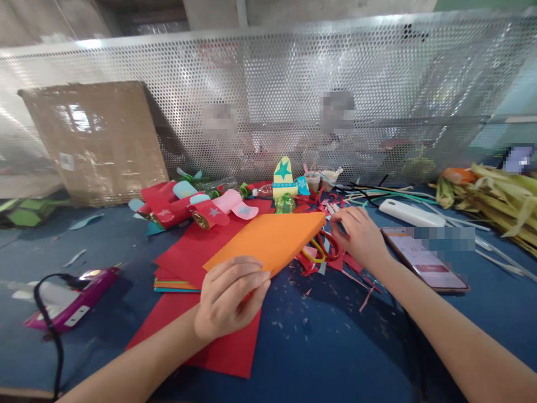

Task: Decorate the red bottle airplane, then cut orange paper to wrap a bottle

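Observation:
My left hand point(232, 296) pinches the near edge of the orange paper point(268, 238), which is lifted at a tilt above the red paper point(184, 252) and other coloured sheets. Beside the paper's far right corner is my right hand point(356, 232). Its fingers are curled together at a small pale thing that I cannot make out. Just below those fingers lie red scissor handles point(333, 246) and a yellow handle loop point(318, 252), among red and pink paper scraps point(308, 266). The blades are hidden.
Behind stands a paper-decorated bottle rocket point(284, 182), with red paper-wrapped bottles point(168, 207) to its left. A phone point(425, 260) and a white glue gun point(411, 212) lie right. A purple power strip point(75, 299) with a black cable lies left. Perforated metal panel point(268, 84) backs the table.

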The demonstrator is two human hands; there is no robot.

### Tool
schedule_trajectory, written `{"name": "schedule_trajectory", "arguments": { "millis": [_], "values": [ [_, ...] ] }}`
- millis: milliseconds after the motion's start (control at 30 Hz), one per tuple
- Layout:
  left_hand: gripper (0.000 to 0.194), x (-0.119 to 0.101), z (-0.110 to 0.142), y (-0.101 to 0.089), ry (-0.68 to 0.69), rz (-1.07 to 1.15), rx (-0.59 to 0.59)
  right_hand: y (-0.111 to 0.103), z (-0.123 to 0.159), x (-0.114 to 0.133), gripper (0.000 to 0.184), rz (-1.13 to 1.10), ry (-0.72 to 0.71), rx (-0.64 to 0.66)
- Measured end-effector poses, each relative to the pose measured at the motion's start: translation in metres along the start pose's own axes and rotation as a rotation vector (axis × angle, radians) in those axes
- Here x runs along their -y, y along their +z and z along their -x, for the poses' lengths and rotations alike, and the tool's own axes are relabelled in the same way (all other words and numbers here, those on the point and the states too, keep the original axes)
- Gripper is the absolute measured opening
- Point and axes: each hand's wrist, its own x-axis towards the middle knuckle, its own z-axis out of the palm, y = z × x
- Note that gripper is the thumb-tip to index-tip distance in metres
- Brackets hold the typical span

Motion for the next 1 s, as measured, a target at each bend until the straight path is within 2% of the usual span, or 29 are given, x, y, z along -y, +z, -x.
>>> {"name": "schedule_trajectory", "arguments": {
  "millis": [67, 167, 300, 533, 800, 1000],
  "values": [
    [0.011, 0.001, 0.002, 0.001, -0.004, 0.015, 0.01, -0.001, 0.0, 0.004, 0.01, -0.036, 0.041, -0.018],
    [0.012, 0.001, 0.006, 0.004, 0.001, 0.045, 0.031, -0.005, -0.002, 0.017, 0.024, -0.108, 0.058, -0.045],
    [0.013, -0.001, 0.007, 0.004, 0.015, 0.055, 0.044, -0.015, -0.004, 0.031, 0.033, -0.149, -0.032, -0.12],
    [0.011, 0.0, 0.005, 0.003, 0.019, 0.034, 0.026, -0.019, -0.005, 0.036, 0.02, -0.268, -0.133, -0.043],
    [0.01, -0.002, 0.005, 0.002, 0.053, 0.009, 0.056, -0.011, -0.003, 0.031, 0.006, -0.227, -0.174, -0.003],
    [0.01, -0.002, 0.006, 0.002, 0.044, -0.015, 0.068, -0.008, -0.004, 0.026, 0.01, -0.149, -0.182, 0.007]
  ]
}}
